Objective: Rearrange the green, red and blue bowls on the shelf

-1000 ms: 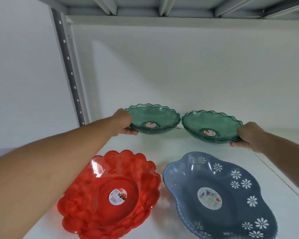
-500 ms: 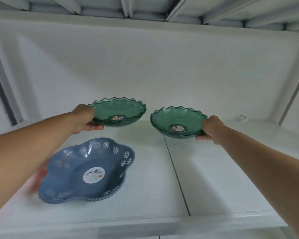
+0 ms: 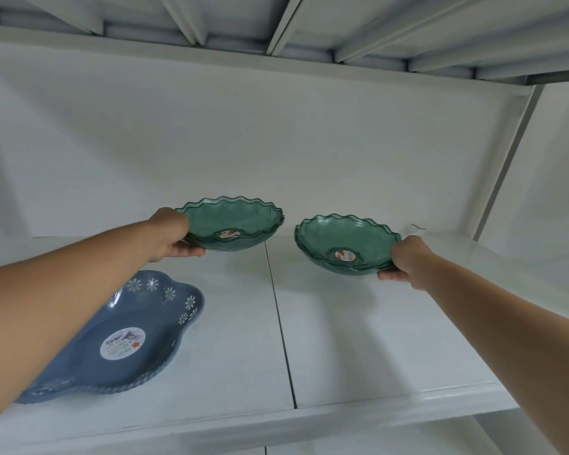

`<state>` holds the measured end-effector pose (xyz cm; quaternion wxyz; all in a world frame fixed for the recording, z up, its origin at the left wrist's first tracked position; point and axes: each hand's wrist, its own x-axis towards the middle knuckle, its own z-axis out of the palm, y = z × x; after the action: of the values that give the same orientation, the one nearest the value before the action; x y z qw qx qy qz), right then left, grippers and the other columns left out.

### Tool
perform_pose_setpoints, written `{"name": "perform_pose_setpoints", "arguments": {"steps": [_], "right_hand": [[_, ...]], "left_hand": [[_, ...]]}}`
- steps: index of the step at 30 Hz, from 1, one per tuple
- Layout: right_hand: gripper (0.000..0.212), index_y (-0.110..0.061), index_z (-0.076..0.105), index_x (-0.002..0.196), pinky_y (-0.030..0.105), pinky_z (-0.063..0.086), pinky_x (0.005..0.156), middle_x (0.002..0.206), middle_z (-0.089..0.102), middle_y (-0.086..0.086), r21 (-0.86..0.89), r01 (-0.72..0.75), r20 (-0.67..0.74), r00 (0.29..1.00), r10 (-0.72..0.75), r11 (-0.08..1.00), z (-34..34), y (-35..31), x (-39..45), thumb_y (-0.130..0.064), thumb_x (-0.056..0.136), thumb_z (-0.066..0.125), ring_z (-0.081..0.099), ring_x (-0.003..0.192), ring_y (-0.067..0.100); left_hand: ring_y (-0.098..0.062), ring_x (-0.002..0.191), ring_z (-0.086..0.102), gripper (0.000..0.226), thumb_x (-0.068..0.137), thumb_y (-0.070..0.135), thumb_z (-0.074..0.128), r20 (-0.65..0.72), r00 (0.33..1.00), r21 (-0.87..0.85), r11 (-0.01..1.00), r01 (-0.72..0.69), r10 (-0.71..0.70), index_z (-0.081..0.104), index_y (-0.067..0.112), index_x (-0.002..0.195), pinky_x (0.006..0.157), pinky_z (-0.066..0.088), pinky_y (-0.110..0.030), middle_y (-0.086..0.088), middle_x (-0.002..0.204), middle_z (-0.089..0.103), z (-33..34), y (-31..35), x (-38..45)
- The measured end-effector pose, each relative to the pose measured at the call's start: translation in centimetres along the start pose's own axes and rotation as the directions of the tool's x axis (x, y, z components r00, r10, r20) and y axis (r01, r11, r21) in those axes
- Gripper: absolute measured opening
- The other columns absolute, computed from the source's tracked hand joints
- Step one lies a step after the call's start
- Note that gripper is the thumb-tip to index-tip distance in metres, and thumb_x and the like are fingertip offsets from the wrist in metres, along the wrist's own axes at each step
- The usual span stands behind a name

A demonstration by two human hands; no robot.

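Observation:
Two translucent green bowls with wavy rims are lifted above the white shelf. My left hand grips the left rim of the left green bowl. My right hand grips the right rim of the right green bowl; this one looks like a stack of two. A blue bowl with white flower cut-outs and a round sticker rests on the shelf at the lower left, partly hidden by my left forearm. The red bowl is out of view.
A seam runs front to back across the shelf between the two green bowls. The back wall stands close behind them. A slanted upright post borders the right side, and the ribbed underside of the upper shelf hangs overhead.
The view has swung right: the red bowl has left the frame and the blue bowl now sits at the lower left. Both hands have carried the green bowls rightward over the shelf.

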<state>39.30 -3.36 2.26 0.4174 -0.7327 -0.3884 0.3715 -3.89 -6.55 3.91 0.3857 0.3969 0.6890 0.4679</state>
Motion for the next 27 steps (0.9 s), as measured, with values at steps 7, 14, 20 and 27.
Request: {"name": "perform_pose_setpoints", "arguments": {"steps": [7,14,20,27], "right_hand": [[0.014,-0.001,0.057,0.106,0.050,0.067,0.071,0.095,0.071,0.022,-0.026,0.044,-0.036,0.998,-0.045,0.999,-5.4,1.1,1.7,-0.005,0.104,0.044,0.079,0.079,0.044],[0.016,0.000,0.058,0.108,0.047,0.065,0.063,0.089,0.071,0.022,-0.041,0.035,-0.068,0.997,-0.038,0.999,-12.1,2.3,7.7,-0.007,0.106,0.043,0.078,0.071,0.040],[0.020,0.000,0.061,0.111,0.047,0.062,0.052,0.086,0.073,0.021,0.049,-0.002,-0.035,0.999,0.004,0.999,-18.0,4.3,16.2,-0.011,0.108,0.044,0.073,0.048,0.035],[0.027,0.001,0.061,0.126,0.053,0.063,0.058,0.092,0.073,0.020,0.035,-0.028,-0.001,1.000,0.028,0.999,-22.1,5.9,24.7,-0.006,0.102,0.049,0.071,0.046,0.035]], "left_hand": [[-0.038,0.070,0.076,0.028,0.108,0.004,0.043,0.035,0.999,0.027,0.999,0.018,-0.019,0.066,-0.005,0.123,0.046,0.064,-0.034,-0.027,0.102,0.075,5.3,1.0,-0.6],[-0.037,0.067,0.077,0.030,0.107,0.004,0.042,0.027,1.000,0.021,1.000,-0.010,0.010,0.067,-0.003,0.123,0.047,0.063,-0.033,-0.026,0.104,0.076,14.3,2.6,-2.1],[-0.037,0.066,0.075,0.029,0.107,0.004,0.043,-0.024,1.000,-0.006,1.000,0.009,-0.009,0.067,-0.004,0.121,0.050,0.065,-0.041,-0.025,0.101,0.076,25.2,4.1,-2.4],[-0.036,0.073,0.076,0.029,0.103,0.008,0.050,-0.104,0.992,-0.139,0.988,0.062,-0.077,0.063,0.006,0.128,0.046,0.063,-0.039,-0.020,0.116,0.074,33.8,2.8,-1.6]]}}
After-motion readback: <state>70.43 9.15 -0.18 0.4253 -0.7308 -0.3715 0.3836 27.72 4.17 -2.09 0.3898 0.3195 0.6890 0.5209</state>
